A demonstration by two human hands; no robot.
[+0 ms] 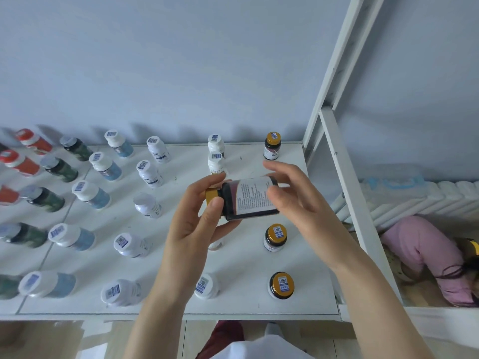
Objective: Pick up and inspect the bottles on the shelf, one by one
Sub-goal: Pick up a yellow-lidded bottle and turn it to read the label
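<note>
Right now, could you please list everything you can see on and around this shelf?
held bottle: one, dark, gold cap, white label, sideways between both hands
gold-capped bottles: three, dark, upright, shelf's right column
white bottles: about nine, white, two middle columns
blue-labelled bottles: five, white caps, left of those
green bottles: five, grey caps, further left
red bottles: three visible, far left
shelf: one, white, against blue wall
pink garment: one, lower right beyond frame
left hand: one, grips cap end
right hand: one, holds base end
</note>
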